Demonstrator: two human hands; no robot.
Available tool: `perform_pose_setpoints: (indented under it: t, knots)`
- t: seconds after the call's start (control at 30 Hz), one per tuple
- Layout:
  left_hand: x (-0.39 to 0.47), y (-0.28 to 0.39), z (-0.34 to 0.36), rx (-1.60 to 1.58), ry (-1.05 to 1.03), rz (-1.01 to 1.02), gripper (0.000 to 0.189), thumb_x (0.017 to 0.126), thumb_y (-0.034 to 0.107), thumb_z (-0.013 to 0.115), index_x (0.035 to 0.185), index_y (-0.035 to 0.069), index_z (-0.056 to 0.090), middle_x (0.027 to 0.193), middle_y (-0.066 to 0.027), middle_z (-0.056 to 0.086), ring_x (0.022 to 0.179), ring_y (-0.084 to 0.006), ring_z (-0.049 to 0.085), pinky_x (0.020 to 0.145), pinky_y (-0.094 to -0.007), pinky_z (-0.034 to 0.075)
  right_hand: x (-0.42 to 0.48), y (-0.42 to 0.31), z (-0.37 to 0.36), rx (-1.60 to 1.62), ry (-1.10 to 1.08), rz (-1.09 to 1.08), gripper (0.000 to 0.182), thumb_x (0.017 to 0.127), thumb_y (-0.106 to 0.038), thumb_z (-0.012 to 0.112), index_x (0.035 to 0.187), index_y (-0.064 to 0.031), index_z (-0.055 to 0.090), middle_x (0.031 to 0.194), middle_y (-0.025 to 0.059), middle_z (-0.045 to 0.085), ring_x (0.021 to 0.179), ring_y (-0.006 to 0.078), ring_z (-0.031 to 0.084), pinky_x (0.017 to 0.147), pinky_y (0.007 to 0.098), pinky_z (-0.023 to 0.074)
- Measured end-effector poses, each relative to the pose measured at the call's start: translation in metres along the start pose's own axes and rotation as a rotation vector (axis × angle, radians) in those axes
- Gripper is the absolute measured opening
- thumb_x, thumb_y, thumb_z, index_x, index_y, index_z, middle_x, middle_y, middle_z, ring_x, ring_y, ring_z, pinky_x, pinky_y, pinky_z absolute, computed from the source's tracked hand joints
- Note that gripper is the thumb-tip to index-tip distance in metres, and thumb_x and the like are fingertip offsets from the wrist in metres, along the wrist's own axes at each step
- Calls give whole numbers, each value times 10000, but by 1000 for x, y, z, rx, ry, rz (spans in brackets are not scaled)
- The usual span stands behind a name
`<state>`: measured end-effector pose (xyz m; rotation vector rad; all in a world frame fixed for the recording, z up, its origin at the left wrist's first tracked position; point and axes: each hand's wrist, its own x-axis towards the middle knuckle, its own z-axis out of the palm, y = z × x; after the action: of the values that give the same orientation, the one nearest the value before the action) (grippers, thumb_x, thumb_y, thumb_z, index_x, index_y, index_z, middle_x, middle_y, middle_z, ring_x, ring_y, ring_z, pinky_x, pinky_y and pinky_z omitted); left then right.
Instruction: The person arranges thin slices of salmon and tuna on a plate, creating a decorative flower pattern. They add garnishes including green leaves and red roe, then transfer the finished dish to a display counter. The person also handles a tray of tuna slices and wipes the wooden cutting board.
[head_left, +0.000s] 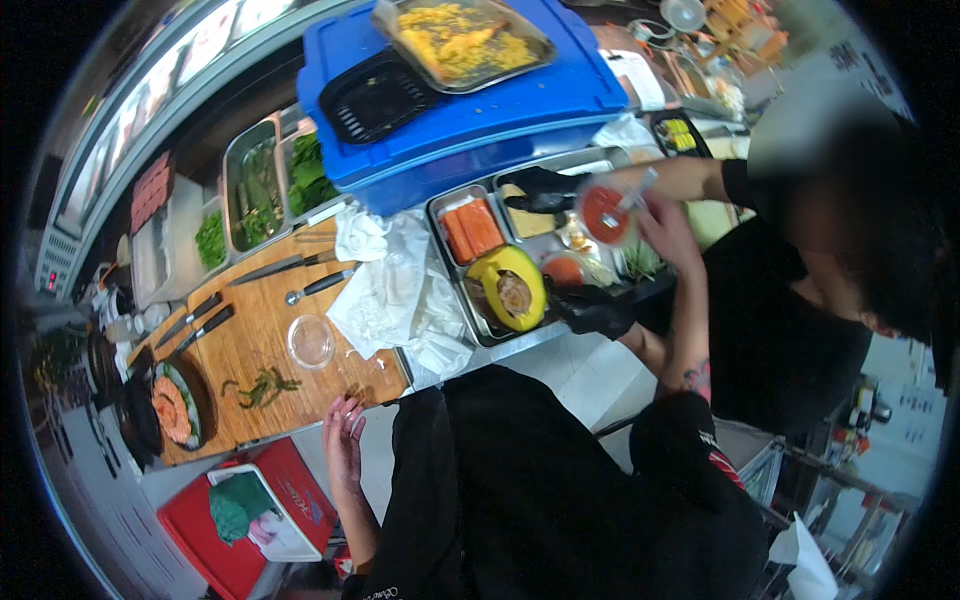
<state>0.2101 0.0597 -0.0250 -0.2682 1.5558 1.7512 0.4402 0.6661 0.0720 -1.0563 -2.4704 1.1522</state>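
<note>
My right hand holds a clear plastic cup of orange-red food, with a light utensil across its rim, above the metal trays. My left hand is empty, fingers apart, just off the near edge of the wooden cutting board. A clear round lid or shallow cup and a clump of dark green strands lie on the board. A halved avocado with its pit rests over the trays, beside a co-worker's black-gloved hand. Their other gloved hand is above a container of pale yellow food.
Knives and a small scoop lie on the board, near crumpled white paper. A round dish of orange slices stands far left. Behind is a blue lidded bin; below, an open red cooler. The co-worker stands close at right.
</note>
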Motion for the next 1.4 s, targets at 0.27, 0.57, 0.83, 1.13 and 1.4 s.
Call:
perform_pose_setpoints:
  t: [0.27,0.57,0.83,1.13,1.4]
  knots:
    - [11,2,12,50,-68,-30,514,1021,362,577,1439,80,474,1334,-111,614,1224,-214,580,1050,-386,422,56,-6,-19,130,482,113,289,973,-156,545,1160,24,673,646,34,625,562,97,579,527,266,446]
    - [-4,-19,-17,5,7,-84,482,1014,338,585,1419,90,503,1329,-100,620,1207,-223,569,1039,-387,417,-89,-20,-32,195,121,325,314,959,-50,461,1163,9,691,608,1,540,520,69,500,487,246,399]
    - [9,15,5,146,-141,-53,468,1004,282,611,1403,59,512,1208,-107,661,1012,-167,634,844,-273,485,-67,-12,14,383,120,83,407,924,-47,479,1299,3,629,641,-7,569,562,70,531,522,246,437]
    - [1,-11,2,-96,5,-67,444,1000,328,599,1380,106,539,1112,-39,660,920,-113,600,793,-245,458,-59,82,-7,174,382,379,307,959,-154,534,1124,53,688,647,74,646,535,133,609,502,298,477]
    - [-14,8,24,101,-72,-80,378,1004,262,597,1354,120,579,1201,-44,666,1058,-116,604,874,-263,460,77,148,38,103,225,253,351,978,-272,619,1192,2,668,763,57,668,617,120,606,543,280,466]
